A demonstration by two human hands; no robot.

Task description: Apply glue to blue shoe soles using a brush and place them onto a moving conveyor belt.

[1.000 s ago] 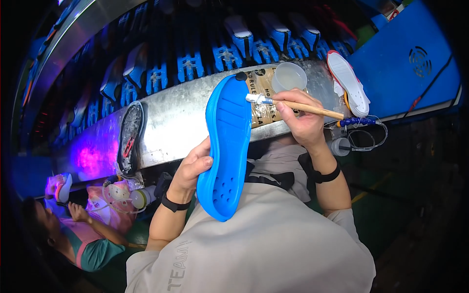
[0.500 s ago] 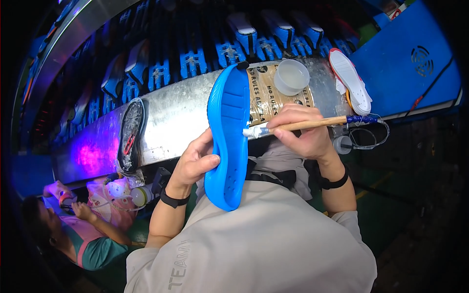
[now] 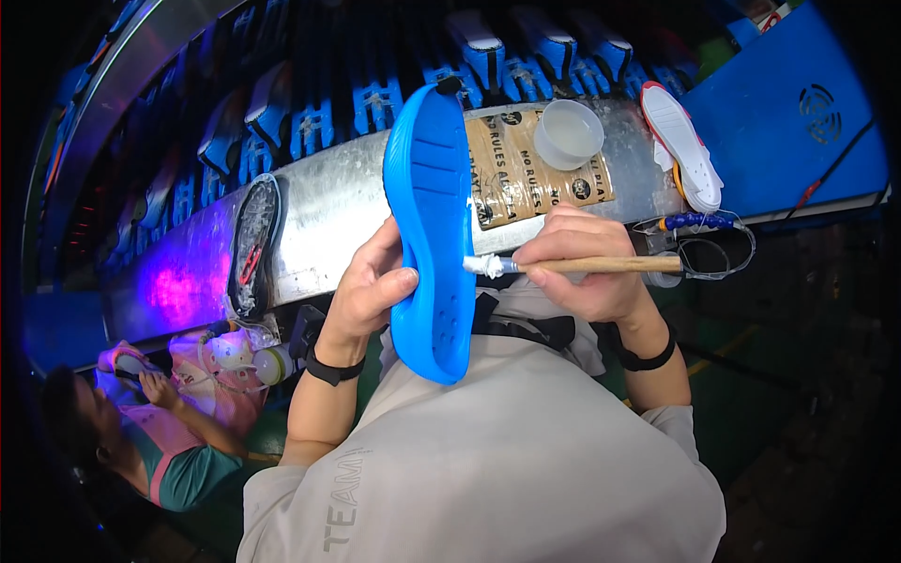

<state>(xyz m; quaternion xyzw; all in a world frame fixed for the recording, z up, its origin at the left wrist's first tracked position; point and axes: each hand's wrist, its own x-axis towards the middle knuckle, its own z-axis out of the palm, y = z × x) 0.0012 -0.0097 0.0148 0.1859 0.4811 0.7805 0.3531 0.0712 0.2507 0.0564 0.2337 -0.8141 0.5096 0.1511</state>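
Observation:
A blue shoe sole [image 3: 434, 235] with raised side walls stands lengthwise before me, its hollow inside facing right. My left hand [image 3: 374, 286] is closed on its left edge, thumb over the rim. In my right hand [image 3: 587, 267] is a brush [image 3: 619, 265] with a wooden handle, gripped between thumb and fingers. The white-coated bristles touch the sole's right rim, about halfway along. Beyond my right hand, a translucent round cup [image 3: 569, 136] of pale liquid rests on a brown taped cardboard piece [image 3: 526, 178].
On the metal ledge [image 3: 328, 216] lie a dark sole [image 3: 253, 246] at left and a white sole with red edging [image 3: 683, 145] at right. Behind it run blue racks holding several shoes [image 3: 481, 47]. A blue cabinet [image 3: 788, 113] stands right. Another person [image 3: 160, 422] works at lower left.
The blue sole has moved slightly up and left, its far end higher. The brush has slid a little nearer along the sole's right rim, its handle now more level.

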